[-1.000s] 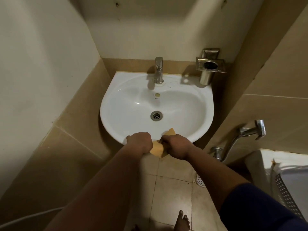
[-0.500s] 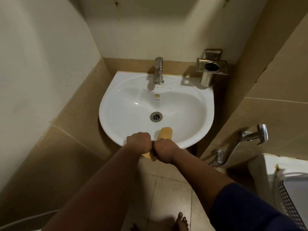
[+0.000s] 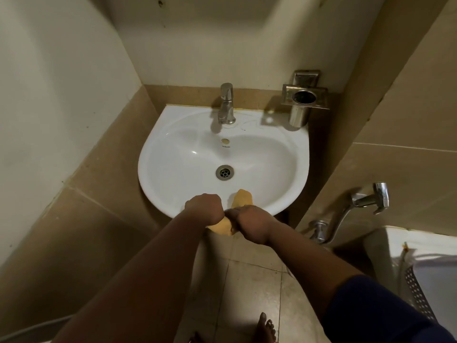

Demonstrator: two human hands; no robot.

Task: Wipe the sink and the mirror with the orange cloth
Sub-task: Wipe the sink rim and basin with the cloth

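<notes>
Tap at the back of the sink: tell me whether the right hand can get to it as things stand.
Probably yes: nothing stands between the right hand and the tap, only open basin. But the hand grips the orange cloth.

Narrow alcove, dim warm light. Upper walls (image 3: 61, 78) painted off-white, with small dark specks; lower walls clad in large beige tiles (image 3: 81, 219) with pale grout lines. Floor (image 3: 249, 288) of beige square tiles, scuffed and stained. Steel tumbler holder (image 3: 303, 100) mounted on back wall at upper right. Chrome wall tap (image 3: 366, 201) with angled handle on right-hand tiled wall, round stop valve (image 3: 319, 229) below it. White appliance or bin (image 3: 418, 266) with perforated panel at right edge. Thin white hose (image 3: 32, 329) low on left wall.
</notes>
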